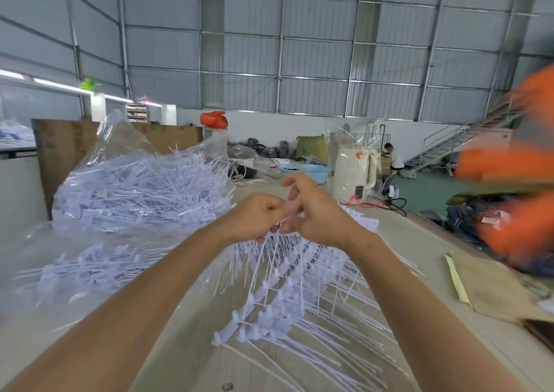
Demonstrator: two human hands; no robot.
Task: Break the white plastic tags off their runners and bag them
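Both my hands are raised over the table's middle and hold the top end of a runner of white plastic tags. My left hand grips the strips in a fist. My right hand pinches the same bunch beside it, its index finger lifted. The tags hang down from my hands and fan out over the table toward me. A clear plastic bag stuffed with loose white tags stands at the left rear. More tags lie under clear plastic film at the left.
A white kettle and a blue basket stand behind my hands. Brown paper and a yellow sheet lie at the right edge. A blurred orange shape is at the far right. A wooden board stands behind the bag.
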